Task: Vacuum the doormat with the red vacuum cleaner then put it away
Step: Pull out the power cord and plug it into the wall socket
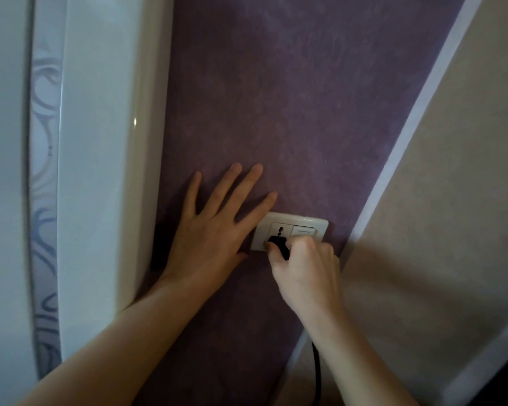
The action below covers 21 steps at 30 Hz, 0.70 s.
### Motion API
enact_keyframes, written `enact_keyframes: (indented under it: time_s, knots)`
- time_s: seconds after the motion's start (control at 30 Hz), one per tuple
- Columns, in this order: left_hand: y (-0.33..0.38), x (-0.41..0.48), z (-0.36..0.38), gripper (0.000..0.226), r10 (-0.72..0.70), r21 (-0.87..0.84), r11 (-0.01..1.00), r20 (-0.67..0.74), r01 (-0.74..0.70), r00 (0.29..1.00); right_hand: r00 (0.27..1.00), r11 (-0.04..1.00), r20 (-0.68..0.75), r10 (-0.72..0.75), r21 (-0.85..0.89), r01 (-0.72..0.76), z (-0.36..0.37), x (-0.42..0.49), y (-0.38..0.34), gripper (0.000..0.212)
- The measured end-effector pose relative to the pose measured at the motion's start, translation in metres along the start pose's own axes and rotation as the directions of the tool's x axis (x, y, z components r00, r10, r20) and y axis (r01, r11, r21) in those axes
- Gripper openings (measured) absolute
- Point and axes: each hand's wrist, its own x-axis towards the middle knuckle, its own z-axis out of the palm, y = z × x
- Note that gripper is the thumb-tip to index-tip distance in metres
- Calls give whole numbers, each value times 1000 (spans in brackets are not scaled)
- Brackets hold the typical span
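A white wall socket plate [317, 225] with a switch beside the outlet sits on the purple wall. My right hand [305, 265] grips a black plug [279, 244] seated at the lower part of the outlet. Its black cord [317, 373] hangs down behind my right forearm. My left hand [214, 230] lies flat on the wall, fingers spread, its index finger touching the plate's left edge. The red vacuum cleaner and the doormat are out of view.
A glossy white door frame [106, 159] runs along the left, with a patterned glass panel [43, 171] further left. A beige wall panel [440, 200] with a white trim strip [405, 136] lies to the right.
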Motion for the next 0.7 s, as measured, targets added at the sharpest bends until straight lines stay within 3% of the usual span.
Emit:
enact_keyframes:
  time_s: [0.13, 0.33, 0.47, 0.57, 0.63, 0.7]
  knots:
    - [0, 0, 1, 108, 4, -12, 1000, -20, -4, 1000, 999, 998, -7, -44, -45, 43, -4, -4, -9, 35]
    - [2, 1, 4, 107, 14, -33, 999, -20, -15, 1000, 1000, 999, 23, 3, -39, -2, -11, 6, -16, 34]
    - [2, 1, 1, 114, 3, -6, 1000, 28, -3, 1000, 989, 983, 127, 75, 155, -94, 2, 15, -3, 35]
    - [-2, -2, -2, 114, 28, -5, 1000, 63, -28, 998, 975, 974, 217, 48, 206, -94, -11, 14, 16, 49]
    - [-5, 1, -11, 115, 50, -15, 999, 49, -49, 998, 980, 971, 198, 3, 232, -50, -30, 2, 36, 54]
    - [-2, -3, -13, 116, 67, 9, 998, 10, -67, 998, 985, 946, 173, 8, 317, -64, -48, -16, 70, 44]
